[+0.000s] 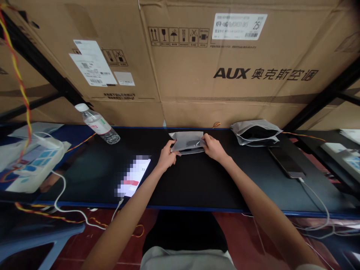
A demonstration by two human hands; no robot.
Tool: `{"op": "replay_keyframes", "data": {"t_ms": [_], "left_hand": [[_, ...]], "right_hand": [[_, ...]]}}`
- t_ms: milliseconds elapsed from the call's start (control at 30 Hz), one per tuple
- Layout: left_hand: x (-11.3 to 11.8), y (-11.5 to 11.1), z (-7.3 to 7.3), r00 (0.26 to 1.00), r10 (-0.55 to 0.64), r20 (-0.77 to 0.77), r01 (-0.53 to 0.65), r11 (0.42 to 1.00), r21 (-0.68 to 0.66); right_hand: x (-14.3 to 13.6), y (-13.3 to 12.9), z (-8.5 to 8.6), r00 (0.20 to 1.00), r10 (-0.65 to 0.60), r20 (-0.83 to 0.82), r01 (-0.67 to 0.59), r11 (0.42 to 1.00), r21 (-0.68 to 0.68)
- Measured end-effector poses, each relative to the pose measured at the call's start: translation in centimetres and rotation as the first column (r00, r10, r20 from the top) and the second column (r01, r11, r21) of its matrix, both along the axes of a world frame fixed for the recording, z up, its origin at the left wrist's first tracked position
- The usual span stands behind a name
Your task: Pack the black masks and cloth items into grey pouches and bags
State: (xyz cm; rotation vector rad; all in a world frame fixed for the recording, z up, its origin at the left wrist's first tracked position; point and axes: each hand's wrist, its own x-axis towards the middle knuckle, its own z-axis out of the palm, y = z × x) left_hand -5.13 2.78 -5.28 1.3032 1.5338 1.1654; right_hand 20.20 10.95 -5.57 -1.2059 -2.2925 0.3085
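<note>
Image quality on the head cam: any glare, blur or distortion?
Head view: phone screen bright and partly pixelated; wide-angle stretch toward the edges; glare on the held pouch; fine print on the carton labels too soft to read fully; bluish sheen on the tabletop's left side.

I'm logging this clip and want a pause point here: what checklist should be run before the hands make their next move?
1. Left hand gripping the translucent pouch: ok.
2. Right hand gripping its other end: ok.
3. Pouch contents identified: cannot tell; only a dark patch shows.
4. Bottle capped and away from both hands: ok.
5. Lit phone free of the left forearm: cannot tell; they overlap in this view.
6. Dark-screened phone plugged into its cable: ok.
</note>
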Motion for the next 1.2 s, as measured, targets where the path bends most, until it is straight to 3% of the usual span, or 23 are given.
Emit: {"op": "replay_keyframes", "data": {"t_ms": [133,233,400,533,633,700,733,800,867,933,1067,1200], "left_hand": [[0.3,-0.5,0.4,1.0,0.028,0.005,-0.028,1.0,0.009],[0.5,-0.9,0.4,0.998,0.057,-0.006,-0.057,0.998,0.034],[0.6,-1.1,0.3,0.994,0.096,-0.044,-0.094,0.995,0.039],[0.5,-1.4,0.3,0.978,0.18,-0.109,-0.172,0.982,0.071],[0.6,-2.0,0.4,0.913,0.343,-0.221,-0.291,0.927,0.238],[1.1,-2.5,0.4,0.836,0.465,-0.291,-0.312,0.839,0.445],[1.6,-2.7,0.4,0.81,0.492,-0.319,-0.27,0.796,0.542],[3.0,-3.0,0.4,0.8,0.439,-0.409,-0.076,0.751,0.656],[4.9,-2.9,0.5,0.776,0.329,-0.538,0.162,0.72,0.674],[6.7,-2.5,0.8,0.718,0.293,-0.632,0.312,0.676,0.668],[8.6,-0.8,1.1,0.606,0.383,-0.697,0.372,0.638,0.674],[8.0,0.9,0.4,0.571,0.272,-0.774,0.447,0.688,0.571]], "right_hand": [[0.0,0.3,-0.2,0.995,-0.049,-0.084,0.045,0.998,-0.049],[1.3,0.8,-0.2,0.966,0.042,-0.257,-0.096,0.974,-0.204],[3.9,1.1,0.7,0.907,0.167,-0.387,-0.345,0.823,-0.451],[4.6,1.1,1.2,0.864,0.184,-0.468,-0.44,0.727,-0.527],[4.5,1.2,1.3,0.851,0.191,-0.49,-0.448,0.752,-0.483],[4.4,1.4,1.2,0.859,0.212,-0.466,-0.439,0.772,-0.46],[4.4,1.4,1.3,0.866,0.22,-0.45,-0.435,0.776,-0.457],[4.5,1.4,1.3,0.871,0.227,-0.436,-0.433,0.774,-0.462],[4.6,1.4,1.4,0.865,0.237,-0.443,-0.445,0.77,-0.457],[4.6,1.2,1.6,0.854,0.254,-0.453,-0.459,0.778,-0.429],[4.2,1.1,1.8,0.844,0.296,-0.448,-0.453,0.841,-0.296],[3.8,1.3,1.6,0.828,0.374,-0.417,-0.448,0.889,-0.092]]}}
